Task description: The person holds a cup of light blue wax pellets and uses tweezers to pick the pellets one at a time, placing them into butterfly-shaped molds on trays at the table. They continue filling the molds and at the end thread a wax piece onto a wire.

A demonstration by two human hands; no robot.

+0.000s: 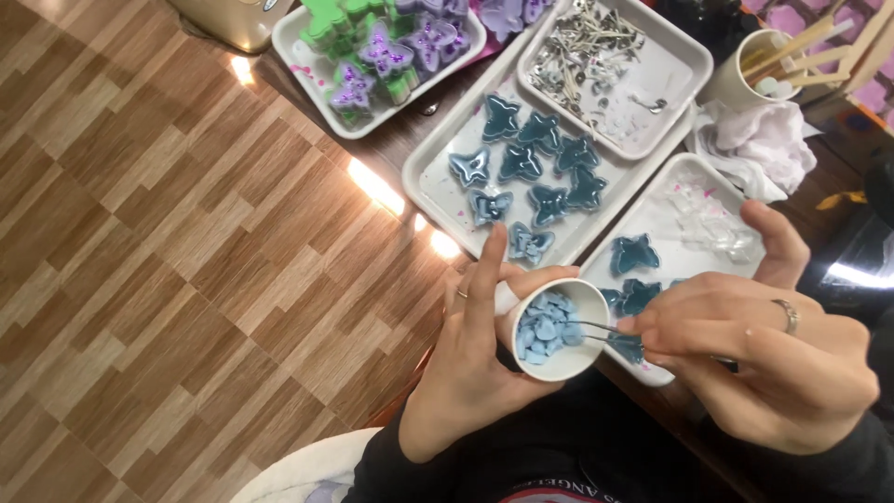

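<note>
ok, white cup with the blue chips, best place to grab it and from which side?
Probably by the side wall, from the left. The white cup lies tilted with its open mouth facing up and right, where the tweezers in the right hand enter, so the rim must stay free. The left hand already wraps the wall that way; a grip low around the body seems safest against spilling chips.

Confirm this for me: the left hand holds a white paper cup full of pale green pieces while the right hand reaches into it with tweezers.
Not quite. The head view shows the pieces in the cup are pale blue, not green. The left hand holds it; the right hand reaches in with tweezers.
</note>
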